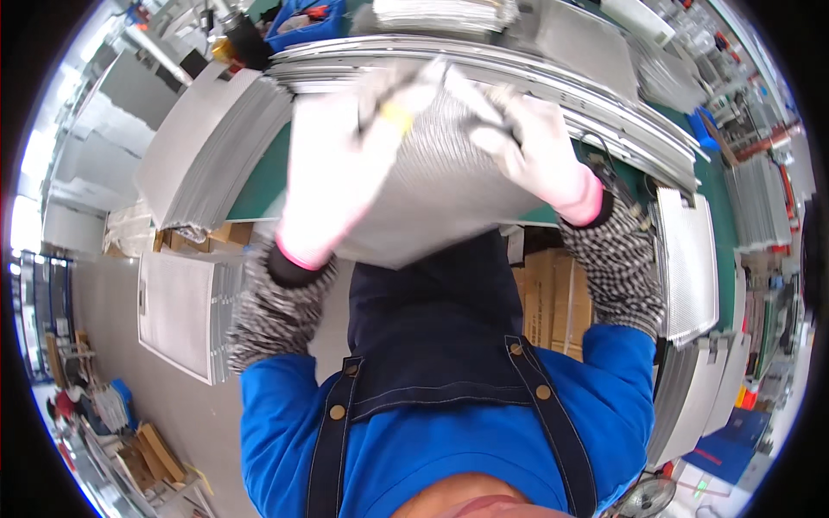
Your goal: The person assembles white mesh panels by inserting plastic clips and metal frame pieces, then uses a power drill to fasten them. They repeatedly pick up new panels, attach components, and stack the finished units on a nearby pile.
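Note:
A grey, finely ribbed mesh sheet (462, 164) lies tilted in front of me, its near corner over my apron. My left hand (341, 168), in a white glove with a pink cuff and a yellow band on one finger, is over the sheet's left side. Motion smears its fingers, which are near a pale silvery piece at the sheet's far edge. My right hand (535, 147), gloved the same way, has its fingers curled round a thin pale strip (473, 97) at the sheet's far right. The strip's exact kind is too blurred to tell.
Long metal rails (622, 129) lie across the back of the green bench (268, 177). Stacked panels (203, 147) stand at the left, with more panels (689, 263) at the right. A blue bin (304, 26) is at the back. Cardboard boxes (553, 298) sit below the bench.

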A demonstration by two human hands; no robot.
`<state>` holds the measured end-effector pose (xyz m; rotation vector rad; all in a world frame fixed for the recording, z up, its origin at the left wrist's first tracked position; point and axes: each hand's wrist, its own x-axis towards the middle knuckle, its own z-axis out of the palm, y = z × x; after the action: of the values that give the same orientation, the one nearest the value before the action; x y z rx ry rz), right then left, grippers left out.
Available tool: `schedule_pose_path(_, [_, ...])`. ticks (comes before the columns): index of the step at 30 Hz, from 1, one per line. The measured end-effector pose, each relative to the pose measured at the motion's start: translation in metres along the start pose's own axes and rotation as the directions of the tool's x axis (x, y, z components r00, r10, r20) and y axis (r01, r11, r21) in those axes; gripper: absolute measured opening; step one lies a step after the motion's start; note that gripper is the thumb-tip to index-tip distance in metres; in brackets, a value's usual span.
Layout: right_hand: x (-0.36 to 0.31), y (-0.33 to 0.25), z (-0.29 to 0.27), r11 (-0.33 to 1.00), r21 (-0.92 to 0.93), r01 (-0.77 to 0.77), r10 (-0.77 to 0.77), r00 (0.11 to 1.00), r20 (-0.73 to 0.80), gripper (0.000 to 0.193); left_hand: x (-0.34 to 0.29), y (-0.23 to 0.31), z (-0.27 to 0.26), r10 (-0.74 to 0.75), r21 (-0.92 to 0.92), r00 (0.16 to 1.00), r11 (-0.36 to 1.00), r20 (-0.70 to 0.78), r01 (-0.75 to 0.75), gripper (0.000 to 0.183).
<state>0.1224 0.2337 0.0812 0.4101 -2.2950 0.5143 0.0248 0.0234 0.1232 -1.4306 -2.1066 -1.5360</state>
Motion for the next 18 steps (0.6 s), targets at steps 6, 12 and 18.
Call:
schedule_pose_path(6, [-0.041,0.02,0.057,0.96,0.108,-0.257,0.279,0.886,-0.371,0.032,0.057,-0.037,0.02,0.457,0.194,0.782,0.797,0.423,-0.571,0.026])
schedule_pose_path(12, [-0.118,0.07,0.042,0.844,-0.394,-0.364,0.37,0.927,-0.064,0.027,0.023,-0.054,0.08,0.486,0.545,0.871,0.711,0.078,-0.445,0.039])
schedule_pose_path(18, [-0.214,0.144,0.013,0.333,-0.793,-0.51,0.872,0.487,0.052,0.016,0.02,-0.048,0.091,0.494,0.511,0.857,0.779,-0.145,-0.362,0.04])
